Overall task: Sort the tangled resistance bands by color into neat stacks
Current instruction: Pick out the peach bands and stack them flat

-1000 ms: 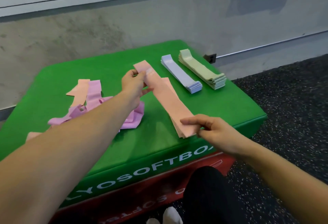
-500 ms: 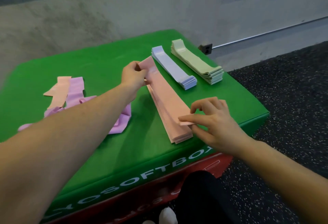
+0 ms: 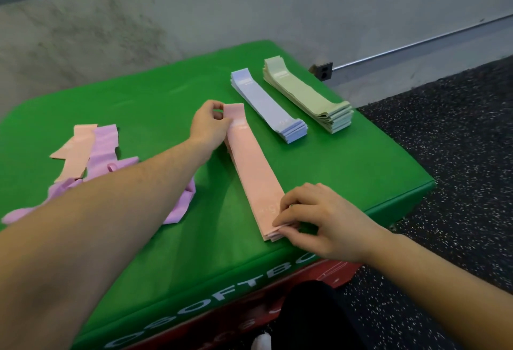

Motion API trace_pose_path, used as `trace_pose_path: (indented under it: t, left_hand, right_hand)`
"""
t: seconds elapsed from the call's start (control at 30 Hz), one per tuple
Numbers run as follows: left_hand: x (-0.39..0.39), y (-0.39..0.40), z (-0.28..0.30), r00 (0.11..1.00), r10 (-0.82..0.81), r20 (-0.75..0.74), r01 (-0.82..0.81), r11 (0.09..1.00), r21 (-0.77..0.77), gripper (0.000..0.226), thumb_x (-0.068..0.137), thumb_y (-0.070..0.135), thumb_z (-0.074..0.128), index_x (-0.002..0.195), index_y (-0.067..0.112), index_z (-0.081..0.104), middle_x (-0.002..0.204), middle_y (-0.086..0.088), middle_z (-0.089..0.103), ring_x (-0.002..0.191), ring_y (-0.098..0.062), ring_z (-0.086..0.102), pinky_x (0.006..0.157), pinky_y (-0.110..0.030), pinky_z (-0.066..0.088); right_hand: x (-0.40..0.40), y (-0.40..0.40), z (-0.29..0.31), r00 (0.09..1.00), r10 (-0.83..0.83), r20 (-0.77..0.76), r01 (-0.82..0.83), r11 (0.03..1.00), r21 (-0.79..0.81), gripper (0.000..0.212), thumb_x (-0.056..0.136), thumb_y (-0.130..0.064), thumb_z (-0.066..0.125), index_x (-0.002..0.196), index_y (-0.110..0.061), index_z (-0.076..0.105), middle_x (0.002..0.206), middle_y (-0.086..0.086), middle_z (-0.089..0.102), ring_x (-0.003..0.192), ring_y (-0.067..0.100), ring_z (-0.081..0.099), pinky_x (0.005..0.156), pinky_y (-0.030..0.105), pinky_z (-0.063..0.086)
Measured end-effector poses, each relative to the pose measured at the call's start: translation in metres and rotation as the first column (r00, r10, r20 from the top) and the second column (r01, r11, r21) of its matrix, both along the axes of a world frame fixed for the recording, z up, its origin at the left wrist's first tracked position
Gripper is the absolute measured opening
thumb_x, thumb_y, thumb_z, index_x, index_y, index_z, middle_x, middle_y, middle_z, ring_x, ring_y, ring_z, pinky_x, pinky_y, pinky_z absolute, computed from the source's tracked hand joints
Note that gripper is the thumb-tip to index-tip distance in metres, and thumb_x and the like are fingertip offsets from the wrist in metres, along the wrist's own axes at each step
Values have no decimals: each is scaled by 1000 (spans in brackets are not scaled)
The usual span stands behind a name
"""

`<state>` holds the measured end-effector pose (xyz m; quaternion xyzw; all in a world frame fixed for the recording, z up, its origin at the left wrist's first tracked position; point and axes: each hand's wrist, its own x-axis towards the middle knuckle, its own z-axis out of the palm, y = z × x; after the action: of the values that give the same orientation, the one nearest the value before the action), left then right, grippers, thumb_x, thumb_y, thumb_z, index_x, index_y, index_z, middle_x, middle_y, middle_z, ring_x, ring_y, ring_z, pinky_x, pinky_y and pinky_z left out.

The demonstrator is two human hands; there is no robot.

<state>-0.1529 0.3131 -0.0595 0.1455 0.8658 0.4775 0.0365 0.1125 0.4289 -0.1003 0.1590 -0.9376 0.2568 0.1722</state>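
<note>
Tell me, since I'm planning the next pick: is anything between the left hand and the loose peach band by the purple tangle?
Nothing visible. Open green top separates the left hand from the loose peach band.

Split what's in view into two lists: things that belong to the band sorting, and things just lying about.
Job:
peach stack, held by left hand and right hand
blue stack
green stack
unsorted pink and peach bands
green box

Lying about:
wall outlet
speckled floor
</note>
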Motion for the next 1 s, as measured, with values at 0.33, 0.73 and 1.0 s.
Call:
trace_pose_path:
  t: [0.33,0.73,1.0]
  left_hand:
    - [-8,-6,5,989,-35,-141,-2,966,-257,39,94,13,66,131,16,53,139,-7,35,80,-8,46,73,-21,43]
    - [36,-131,39,900,-277,-338,138,914,-380,8,95,19,60,101,23,64,105,3,63,90,-14,55,82,-30,43]
    - [47,-275,33,905,-205,-372,-32,840,-542,13,96,27,59,107,24,64,112,10,61,103,-14,55,95,-38,46]
  right_hand:
    - [2,-1,6,996,-23,92,48,959,-280,22,92,-36,70,110,-25,72,109,-14,59,103,8,60,90,32,50]
    - [-34,-60,48,997,-45,69,63,959,-276,24,93,-36,57,102,-20,73,94,-12,65,90,6,59,79,11,40]
    - [-89,-144,69,998,18,64,0,965,-264,13,93,-15,65,100,-23,72,92,-11,67,85,8,60,72,13,41]
